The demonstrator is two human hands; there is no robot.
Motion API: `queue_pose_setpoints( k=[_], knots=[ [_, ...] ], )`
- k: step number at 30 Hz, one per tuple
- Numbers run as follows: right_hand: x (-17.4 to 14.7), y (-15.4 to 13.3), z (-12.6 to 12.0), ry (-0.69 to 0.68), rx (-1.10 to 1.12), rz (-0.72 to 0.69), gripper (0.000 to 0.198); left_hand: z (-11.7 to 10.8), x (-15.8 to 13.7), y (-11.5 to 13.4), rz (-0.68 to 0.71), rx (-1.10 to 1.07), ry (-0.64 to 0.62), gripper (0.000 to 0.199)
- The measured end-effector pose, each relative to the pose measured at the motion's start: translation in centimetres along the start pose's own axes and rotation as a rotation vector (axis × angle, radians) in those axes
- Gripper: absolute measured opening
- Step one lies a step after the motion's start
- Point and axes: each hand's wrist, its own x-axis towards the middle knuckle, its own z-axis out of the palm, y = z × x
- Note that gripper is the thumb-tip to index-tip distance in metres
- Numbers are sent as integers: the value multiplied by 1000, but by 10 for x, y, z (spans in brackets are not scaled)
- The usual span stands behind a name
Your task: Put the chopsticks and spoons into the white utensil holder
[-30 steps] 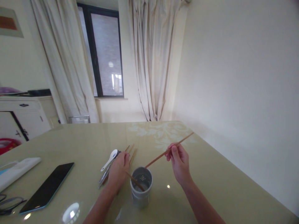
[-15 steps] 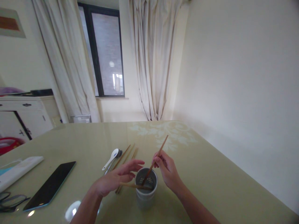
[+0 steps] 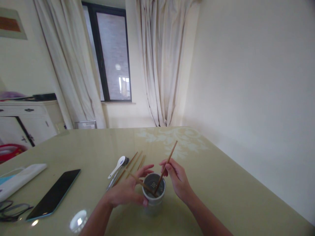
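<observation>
On my feed, the held chopstick [image 3: 169, 158] slants down into the cup [image 3: 154, 204] on the bench [image 3: 233, 203]. Probably light, stiff, slightly slick; best taken above the middle. The right hand [image 3: 178, 180], angled inward, has its grip pinching it, thumb against fingers. Left hand [image 3: 126, 192] curves beside the cup, thumb at its wall; fingers partly hidden, I cannot tell whether it clasps.

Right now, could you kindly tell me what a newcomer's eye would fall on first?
Probably the grey utensil holder at lower centre, with the right hand holding a slanting chopstick in it and the left hand at its left side. Next might come the white spoon left of the loose chopsticks, then the black phone lying farther left.
</observation>
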Motion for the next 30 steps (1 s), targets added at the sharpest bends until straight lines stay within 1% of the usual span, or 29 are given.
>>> queue_pose_setpoints(
  k=[2, 4, 6, 9, 11, 13, 16, 19, 24, 26, 30],
  knots=[
    [-1, -1, 0, 2, -2, 5, 43, -6, -3, -1, -8, -89, 5, 114],
    [-1, 0, 0, -7, -21, 12, 42, -9, -5, 0, -22, -150, -29, 116],
    [-1, 1, 0, -20, -39, 23, 39, -6, -3, 2, -36, -160, -78, 127],
    [-1, 1, 2, -15, -62, 37, 35, 4, 4, 2, -37, -160, -131, 144],
    [-1, 0, 5, -2, -73, 45, 30, 11, 10, 0, -11, -141, -146, 152],
    [-1, -1, 7, -16, -72, 69, 27, 16, 15, 0, 22, -125, -144, 155],
    [0, -1, 10, -6, -66, 110, 28, 21, 18, 4, 39, -177, -126, 149],
    [0, 1, 10, 59, -80, 120, 32, 25, 19, 9, 7, -232, -122, 134],
    [1, 3, 9, 93, -113, 168, 41, 30, 20, 13, -38, -261, -138, 113],
    [2, 4, 8, 115, -139, 181, 44, 30, 20, 12, -49, -274, -138, 109],
    [1, 4, 8, 144, -187, 167, 46, 30, 19, 13, -49, -301, -131, 107]
  ],
)
